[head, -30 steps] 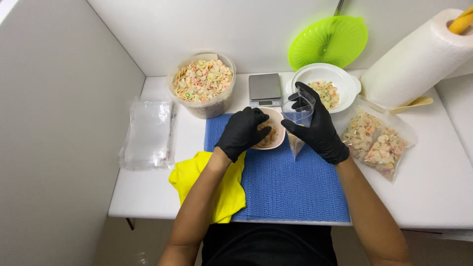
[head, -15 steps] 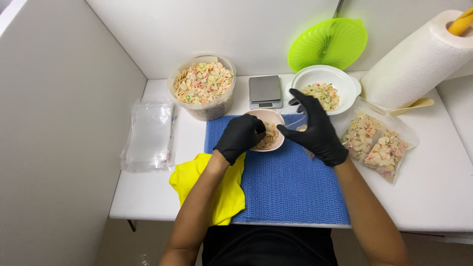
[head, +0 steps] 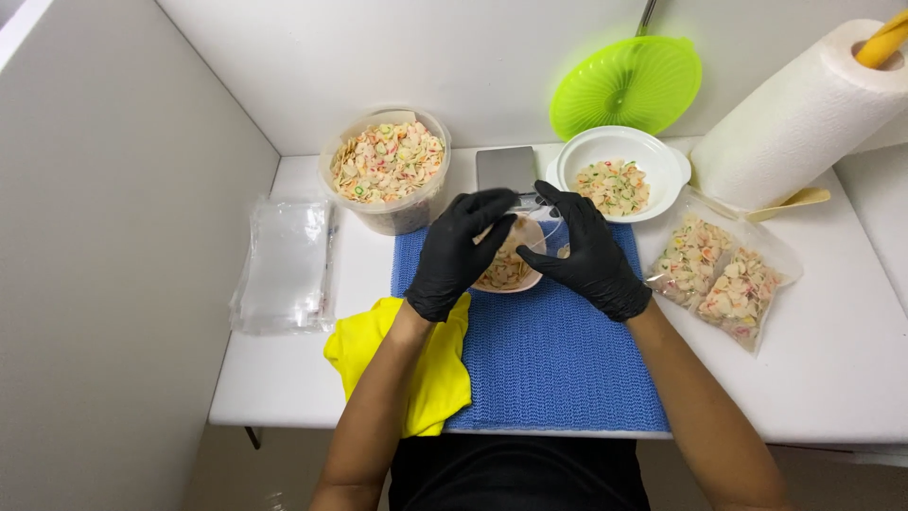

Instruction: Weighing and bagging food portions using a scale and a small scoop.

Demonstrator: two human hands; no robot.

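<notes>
Here, both black-gloved hands meet over the small white bowl (head: 506, 270) of mixed flakes on the blue mat (head: 553, 369). The left hand (head: 459, 251) curls around a clear bag (head: 541, 227) held just above the bowl, the right hand (head: 586, 254) pinching its other side. The scale (head: 506, 168) sits at twelve o'clock, the big tub (head: 388, 170) at eleven.

Small food-portioning station, likely a home kitchen corner: white table (head: 832, 378), digital scale (head: 506, 168) just beyond the gloved hands, tub of dried flakes (head: 388, 166), paper towel roll (head: 794, 118) far right.
</notes>
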